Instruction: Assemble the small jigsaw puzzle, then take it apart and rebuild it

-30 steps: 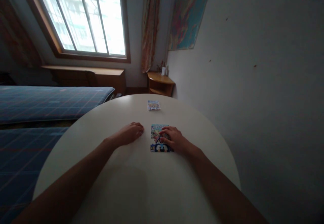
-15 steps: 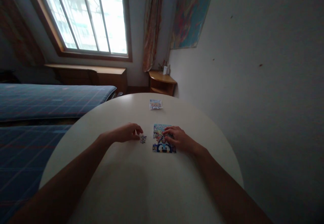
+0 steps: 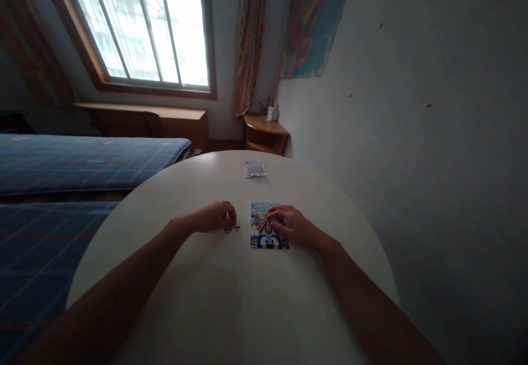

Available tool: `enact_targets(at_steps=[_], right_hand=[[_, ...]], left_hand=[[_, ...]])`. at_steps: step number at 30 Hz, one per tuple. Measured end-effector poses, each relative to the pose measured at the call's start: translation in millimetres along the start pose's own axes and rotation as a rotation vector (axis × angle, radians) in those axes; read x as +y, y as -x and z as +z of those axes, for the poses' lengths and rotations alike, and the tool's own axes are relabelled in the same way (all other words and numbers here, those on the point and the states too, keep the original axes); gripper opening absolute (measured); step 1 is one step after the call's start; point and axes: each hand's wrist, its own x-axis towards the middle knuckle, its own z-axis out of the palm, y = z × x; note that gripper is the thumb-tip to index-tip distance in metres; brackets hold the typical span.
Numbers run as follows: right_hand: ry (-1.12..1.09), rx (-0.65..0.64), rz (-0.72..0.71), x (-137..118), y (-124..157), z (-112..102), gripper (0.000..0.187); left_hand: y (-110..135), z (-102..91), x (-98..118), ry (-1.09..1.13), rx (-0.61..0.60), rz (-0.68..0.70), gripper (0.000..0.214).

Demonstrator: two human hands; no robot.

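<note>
A colourful jigsaw puzzle [image 3: 259,211] lies flat on the white round table [image 3: 214,304], with a blue dog face in its lower part. My right hand [image 3: 292,226] rests on the puzzle's right side, fingers spread and holding nothing. To the left of the puzzle is a small heap of loose puzzle pieces [image 3: 231,228]. Over that heap my left hand [image 3: 216,216] has its fingers curled together in a pinch. Whatever is between those fingertips, if anything, is hidden.
Toward the table's far edge lies a small printed packet [image 3: 254,169]. A mattress with a blue checked cover [image 3: 82,161] is on the left. Beyond the table stands a wooden corner shelf [image 3: 266,126], and a white wall [image 3: 412,189] runs along the right.
My left hand has moved slightly right, over the loose pieces, and its fingers have curled closed. My right hand stays on the puzzle. The view has shifted slightly.
</note>
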Motion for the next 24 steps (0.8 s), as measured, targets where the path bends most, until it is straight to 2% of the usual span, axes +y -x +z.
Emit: enact_targets(at_steps=[11,17,20,24], right_hand=[[0.004,-0.003,-0.011,2.5,0.0,1.5,0.029],[-0.008,0.008,-0.013,2.3,-0.1,1.8,0.029],[-0.009,0.004,-0.009,0.6,-0.2,0.7,0.029],[-0.009,-0.004,-0.005,-1.6,-0.2,-1.0,0.03]], left_hand=[[-1.1,4.7,-4.2,-0.004,0.025,-0.005,0.018],[0.4,4.8,6.0,-0.054,-0.007,-0.016,0.021],[0.7,3.6,10.7,-0.031,-0.025,0.012,0.016],[2.1,1.2,10.5,-0.008,-0.019,0.082,0.024]])
